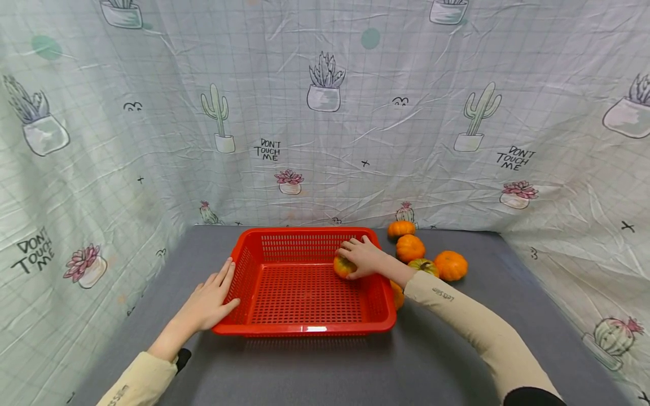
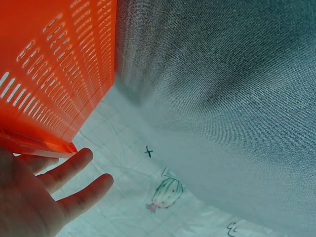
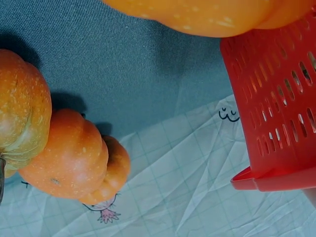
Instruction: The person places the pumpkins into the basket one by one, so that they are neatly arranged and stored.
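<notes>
A red plastic basket with slotted walls stands on the grey table. Inside it, by the right wall, my right hand grips a small yellow-orange pumpkin from above, partly covering it. My left hand rests on the left rim with fingers extended and thumb spread toward the front. From the left wrist, the straight fingers show beside the basket's rim. The right wrist view shows the basket's outer wall, with the held pumpkin hidden.
Right of the basket sit several pumpkins: orange ones, a greenish one and another orange pumpkin close against the basket's right wall. A patterned cloth hangs behind and at both sides of the table.
</notes>
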